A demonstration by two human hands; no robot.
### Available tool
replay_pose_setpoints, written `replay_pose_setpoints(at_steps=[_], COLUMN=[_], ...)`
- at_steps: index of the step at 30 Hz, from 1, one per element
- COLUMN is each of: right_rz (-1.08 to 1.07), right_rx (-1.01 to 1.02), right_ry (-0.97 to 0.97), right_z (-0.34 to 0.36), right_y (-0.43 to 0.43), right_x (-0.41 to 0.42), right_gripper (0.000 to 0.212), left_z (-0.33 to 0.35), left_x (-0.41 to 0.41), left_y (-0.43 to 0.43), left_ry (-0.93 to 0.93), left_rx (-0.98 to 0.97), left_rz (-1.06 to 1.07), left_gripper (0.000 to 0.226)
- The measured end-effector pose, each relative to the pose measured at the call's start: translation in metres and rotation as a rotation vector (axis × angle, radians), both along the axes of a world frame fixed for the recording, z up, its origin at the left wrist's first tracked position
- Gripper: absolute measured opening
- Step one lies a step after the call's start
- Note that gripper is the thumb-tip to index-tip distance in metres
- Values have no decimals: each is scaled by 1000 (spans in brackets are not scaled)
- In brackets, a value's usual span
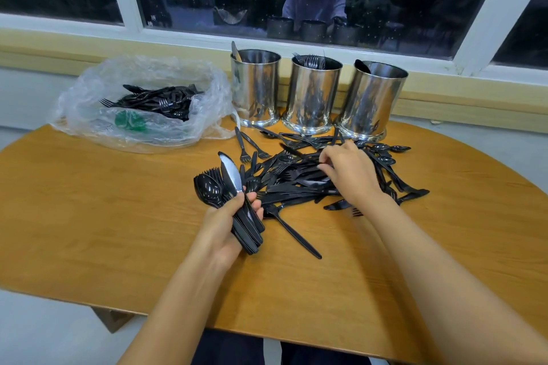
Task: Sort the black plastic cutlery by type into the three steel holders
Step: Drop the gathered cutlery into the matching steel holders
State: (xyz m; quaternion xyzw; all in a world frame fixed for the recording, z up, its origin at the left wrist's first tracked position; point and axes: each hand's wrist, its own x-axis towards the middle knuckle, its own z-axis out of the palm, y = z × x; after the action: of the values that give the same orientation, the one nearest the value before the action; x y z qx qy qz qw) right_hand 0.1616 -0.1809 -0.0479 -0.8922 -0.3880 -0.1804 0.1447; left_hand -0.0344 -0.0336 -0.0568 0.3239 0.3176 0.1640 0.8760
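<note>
While the left hand (226,224) grips a mixed bundle of black plastic spoon, forks and knife (209,188), heads toward eleven o'clock, the right hand (348,176) curls its fingers into the loose heap of black plastic cutlery (293,187) — pinching or not, I cannot tell. Most pieces there lie nine-to-three, directly under the right hand; three shiny cylindrical steel holders (311,95) stand at twelve o'clock beyond.

Our left hand (228,216) grips a bundle (225,184) of spoons, forks and a knife over the wooden table (103,216). Our right hand (350,172) curls its fingers into the loose cutlery pile (296,184). Behind stand three steel holders (312,95), beside a clear plastic bag (89,109) holding more cutlery.
</note>
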Motion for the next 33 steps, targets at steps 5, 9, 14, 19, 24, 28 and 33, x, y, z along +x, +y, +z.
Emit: replay_pose_setpoints(at_steps=[5, 9, 14, 19, 24, 28, 33], right_rz=[-81, 33, 86, 173, 33, -63, -91], right_rx=[456, 555, 543, 535, 523, 212, -75], right_ry=[333, 767, 833, 833, 625, 401, 271], right_z=[4, 5, -8, -10, -3, -12, -18], right_y=[-1, 5, 13, 14, -13, -27, -21], right_x=[-31, -67, -95, -103, -64, -32, -22], right_gripper=[17, 7, 7, 6, 6, 17, 33], left_z=[1, 2, 3, 5, 3, 2, 3], left_x=[7, 11, 14, 13, 8, 6, 6], left_y=[-9, -16, -18, -16, -3, 4, 1], left_ry=[-28, -54, -50, -35, -26, -39, -40], left_rx=[-37, -28, -7, 49, -2, -8, -40], left_rz=[-16, -40, -74, -50, 2, -9, -17], left_gripper=[22, 16, 19, 20, 20, 17, 19])
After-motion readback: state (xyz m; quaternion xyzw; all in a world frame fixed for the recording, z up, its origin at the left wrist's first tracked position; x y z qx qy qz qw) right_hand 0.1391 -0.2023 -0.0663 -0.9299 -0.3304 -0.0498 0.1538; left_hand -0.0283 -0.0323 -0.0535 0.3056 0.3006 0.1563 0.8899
